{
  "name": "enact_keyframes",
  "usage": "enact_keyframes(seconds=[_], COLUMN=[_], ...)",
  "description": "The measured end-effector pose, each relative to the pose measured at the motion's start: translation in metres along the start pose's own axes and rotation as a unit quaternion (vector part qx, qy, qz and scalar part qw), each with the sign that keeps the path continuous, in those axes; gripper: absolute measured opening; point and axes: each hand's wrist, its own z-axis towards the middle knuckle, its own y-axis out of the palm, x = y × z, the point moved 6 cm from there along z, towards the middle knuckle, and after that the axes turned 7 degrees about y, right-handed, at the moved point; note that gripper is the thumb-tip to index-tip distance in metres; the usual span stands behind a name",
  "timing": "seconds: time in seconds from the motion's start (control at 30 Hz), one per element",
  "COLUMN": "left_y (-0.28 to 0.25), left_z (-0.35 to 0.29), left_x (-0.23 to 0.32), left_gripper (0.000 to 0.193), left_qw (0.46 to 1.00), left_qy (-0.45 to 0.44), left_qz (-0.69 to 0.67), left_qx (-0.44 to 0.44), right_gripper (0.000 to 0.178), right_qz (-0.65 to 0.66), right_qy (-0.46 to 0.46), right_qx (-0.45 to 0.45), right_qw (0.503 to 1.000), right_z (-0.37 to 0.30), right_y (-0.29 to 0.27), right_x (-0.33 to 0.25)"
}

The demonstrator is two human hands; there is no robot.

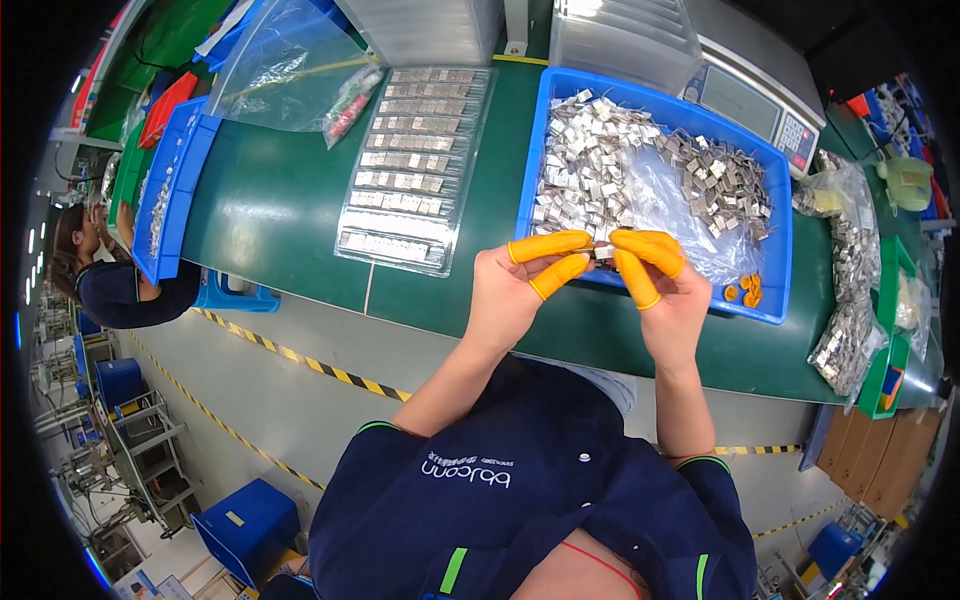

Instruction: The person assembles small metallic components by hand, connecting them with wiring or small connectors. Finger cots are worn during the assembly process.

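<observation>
Yellow finger cots cover the thumb and fingertips in use on both my hands. My left hand [512,290] and my right hand [672,290] meet over the near edge of a blue bin [532,165]. Their fingertips pinch a small white-and-metal part [602,253] between them, partly hidden by the fingers. White block-like parts [585,150] with metal pins fill the bin's left side. A second heap of similar, greyer-looking parts [722,180] lies on its right, with a clear plastic sheet [665,210] between. Loose yellow finger cots [750,291] lie in the near right corner.
Left of the bin, a clear blister tray [350,225] carries rows of these parts. Behind stand stacked clear trays [625,45] and a digital scale [740,100]. Bagged parts [852,300] lie at the right of the green table [270,200]. A co-worker [120,285] sits at far left.
</observation>
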Motion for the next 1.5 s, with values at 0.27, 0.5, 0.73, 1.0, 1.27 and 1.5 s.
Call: enact_keyframes(seconds=[0.27, 0.5, 0.73, 1.0, 1.27, 1.5], left_y=[-0.003, 0.0, -0.004, -0.005, 0.004, 0.003], left_z=[0.003, 0.009, 0.012, 0.017, 0.015, 0.012], left_x=[0.003, 0.017, 0.009, 0.009, 0.007, 0.008], left_gripper=[0.023, 0.03, 0.017, 0.018, 0.021, 0.021], left_qw=[0.997, 0.996, 0.983, 0.986, 0.975, 0.975], left_qy=[0.048, 0.024, -0.061, -0.062, -0.115, -0.105], left_qz=[0.044, 0.04, -0.048, -0.01, -0.053, -0.052], left_qx=[-0.04, -0.073, -0.166, -0.155, -0.182, -0.191], right_gripper=[0.019, 0.03, 0.039, 0.039, 0.04, 0.043], right_qz=[-0.043, 0.036, 0.126, 0.112, 0.095, 0.114], right_qy=[0.012, 0.078, 0.127, 0.114, 0.086, 0.081], right_qx=[-0.012, -0.104, -0.22, -0.214, -0.203, -0.205], right_qw=[0.999, 0.991, 0.959, 0.964, 0.971, 0.969], right_z=[0.006, 0.014, 0.018, 0.024, 0.024, 0.022], right_y=[0.005, 0.003, 0.02, 0.02, 0.015, 0.016], right_x=[-0.005, 0.008, 0.014, 0.018, 0.015, 0.017])
